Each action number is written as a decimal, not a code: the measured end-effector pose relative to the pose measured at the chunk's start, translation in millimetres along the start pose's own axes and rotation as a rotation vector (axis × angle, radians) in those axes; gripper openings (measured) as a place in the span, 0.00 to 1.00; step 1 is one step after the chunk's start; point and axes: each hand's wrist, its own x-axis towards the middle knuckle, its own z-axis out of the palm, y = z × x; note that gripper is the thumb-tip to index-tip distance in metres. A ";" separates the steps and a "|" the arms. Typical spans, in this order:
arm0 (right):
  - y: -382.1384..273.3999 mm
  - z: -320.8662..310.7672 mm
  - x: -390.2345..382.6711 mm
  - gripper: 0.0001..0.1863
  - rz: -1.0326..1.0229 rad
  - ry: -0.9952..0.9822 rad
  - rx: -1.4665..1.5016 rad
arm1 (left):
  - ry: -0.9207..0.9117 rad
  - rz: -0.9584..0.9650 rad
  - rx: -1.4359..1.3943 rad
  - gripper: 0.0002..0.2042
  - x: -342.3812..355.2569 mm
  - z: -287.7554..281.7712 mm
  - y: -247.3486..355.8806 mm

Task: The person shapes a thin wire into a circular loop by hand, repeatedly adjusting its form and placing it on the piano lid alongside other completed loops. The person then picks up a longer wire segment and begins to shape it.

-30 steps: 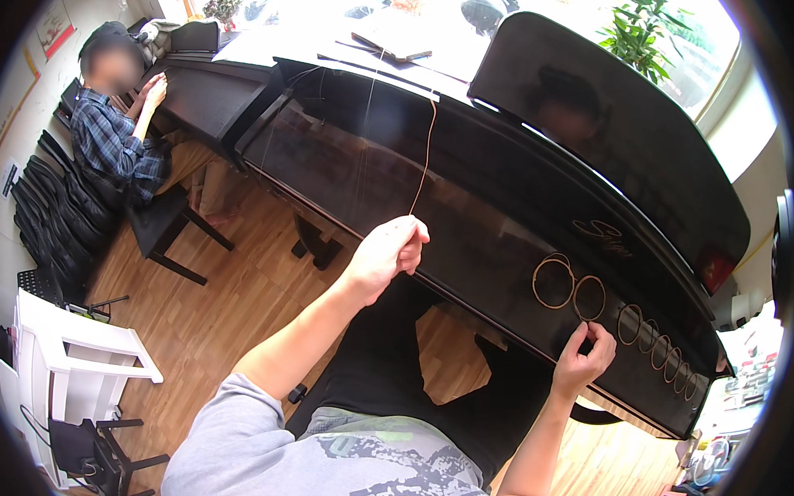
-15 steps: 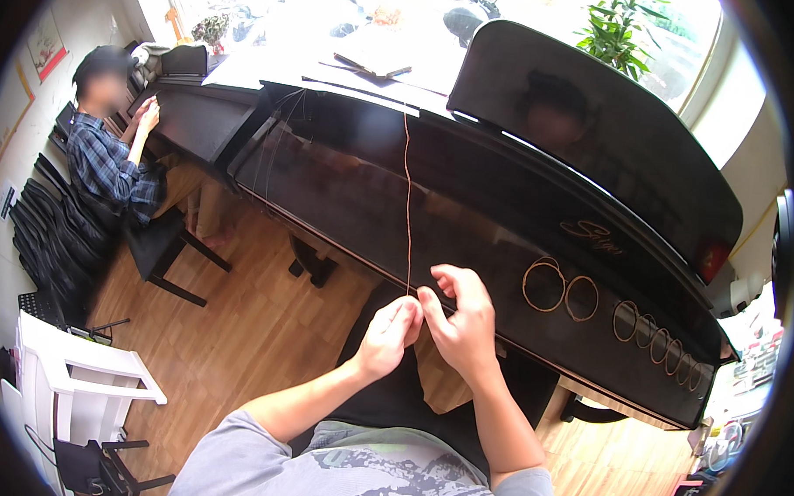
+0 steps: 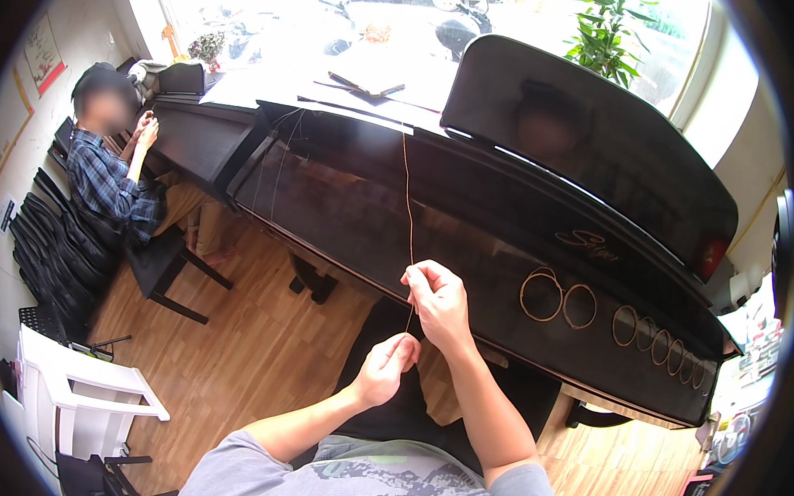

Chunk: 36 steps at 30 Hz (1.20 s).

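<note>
A thin copper-coloured wire (image 3: 409,192) runs from the back edge of the long black instrument case (image 3: 346,194), which looks like a piano, down toward me. My right hand (image 3: 439,304) pinches it a little above its near end. Below, my left hand (image 3: 387,367) is closed on the same wire close to my body, with a short length showing between the two hands. The wire looks taut. Coils of similar wire (image 3: 542,294) lie on the black surface to the right, two larger ones apart from several smaller ones (image 3: 660,342).
A raised black lid (image 3: 593,150) stands at the back right. On the white ledge lies a dark flat object (image 3: 363,85). A person in a plaid shirt (image 3: 107,172) sits at another dark surface at left, beside a black stool (image 3: 173,271). White furniture (image 3: 86,381) stands lower left.
My right hand, open beside the left, has moved up and left and closed on the wire. My left hand has shifted lower, toward my body.
</note>
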 end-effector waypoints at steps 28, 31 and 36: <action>-139.1 27.4 76.3 0.07 -0.385 0.033 0.071 | 0.313 0.381 0.071 0.12 43.4 -79.4 69.7; -99.1 40.6 51.5 0.05 -0.138 -0.236 -0.470 | 0.291 0.434 -0.122 0.15 83.8 -91.3 96.8; -92.6 59.9 55.7 0.12 -0.160 -0.518 -1.400 | 0.030 0.108 -0.174 0.18 154.2 -90.7 109.3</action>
